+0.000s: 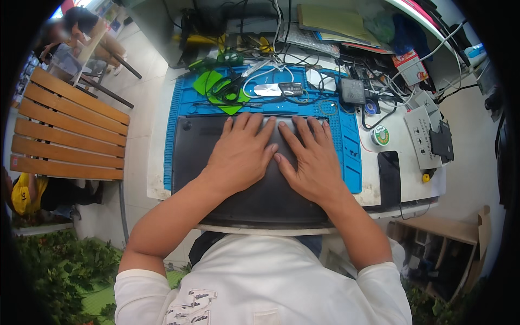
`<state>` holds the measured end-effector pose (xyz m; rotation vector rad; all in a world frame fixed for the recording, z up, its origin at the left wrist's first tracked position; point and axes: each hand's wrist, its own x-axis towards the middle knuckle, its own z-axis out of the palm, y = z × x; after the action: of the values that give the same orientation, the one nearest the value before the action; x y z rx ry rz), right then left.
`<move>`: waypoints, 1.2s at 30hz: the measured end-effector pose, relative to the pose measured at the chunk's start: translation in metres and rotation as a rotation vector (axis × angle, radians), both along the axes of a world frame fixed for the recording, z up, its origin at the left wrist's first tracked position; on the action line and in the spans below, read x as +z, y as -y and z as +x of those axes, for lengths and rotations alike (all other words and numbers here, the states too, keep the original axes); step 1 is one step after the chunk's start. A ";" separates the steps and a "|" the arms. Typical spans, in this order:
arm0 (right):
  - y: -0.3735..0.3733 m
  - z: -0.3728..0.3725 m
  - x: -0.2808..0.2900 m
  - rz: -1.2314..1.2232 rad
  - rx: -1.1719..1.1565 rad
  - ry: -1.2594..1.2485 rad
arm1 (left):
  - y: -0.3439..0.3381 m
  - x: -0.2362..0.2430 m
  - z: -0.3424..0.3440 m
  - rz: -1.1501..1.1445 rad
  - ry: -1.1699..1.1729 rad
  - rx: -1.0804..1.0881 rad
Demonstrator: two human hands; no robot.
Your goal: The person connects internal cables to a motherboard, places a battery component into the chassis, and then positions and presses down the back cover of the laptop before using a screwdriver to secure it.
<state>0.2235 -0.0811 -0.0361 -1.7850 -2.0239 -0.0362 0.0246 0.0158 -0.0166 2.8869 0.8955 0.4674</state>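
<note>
A dark, flat laptop [260,208], closed, with a round foot at its far left corner, lies on a blue work mat [351,157]. My left hand [239,154] rests palm down on its surface, fingers stretched toward the far edge. Beside it my right hand [315,162] lies flat too, fingers spread along that same edge. The two thumbs almost meet, and neither hand grips anything. Just beyond my left fingertips are black-handled scissors [226,92] on bright green sheets [206,84]. A slim screwdriver-like tool seems to lie along the mat there.
Right of the mat sit a solder spool [380,135], a black phone [389,176], a power adapter [352,91] and a white box [420,132]. Tangled cables [271,57] crowd the back. A slatted wooden bench [73,130] stands left; people are beyond it.
</note>
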 end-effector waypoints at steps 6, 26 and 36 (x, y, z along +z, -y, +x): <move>0.005 0.000 0.002 0.008 -0.047 0.004 | -0.012 0.009 -0.051 0.029 -0.042 0.197; 0.012 0.001 0.001 -0.053 -0.142 0.018 | -0.026 0.031 -0.102 -0.170 -0.215 0.495; 0.030 0.001 0.002 -0.094 -0.128 0.030 | 0.003 0.012 -0.129 -0.316 -0.203 0.600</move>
<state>0.2241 -0.1115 -0.0346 -1.9813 -1.9592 -0.0068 -0.1049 0.0126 -0.0042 2.3716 1.7012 0.0480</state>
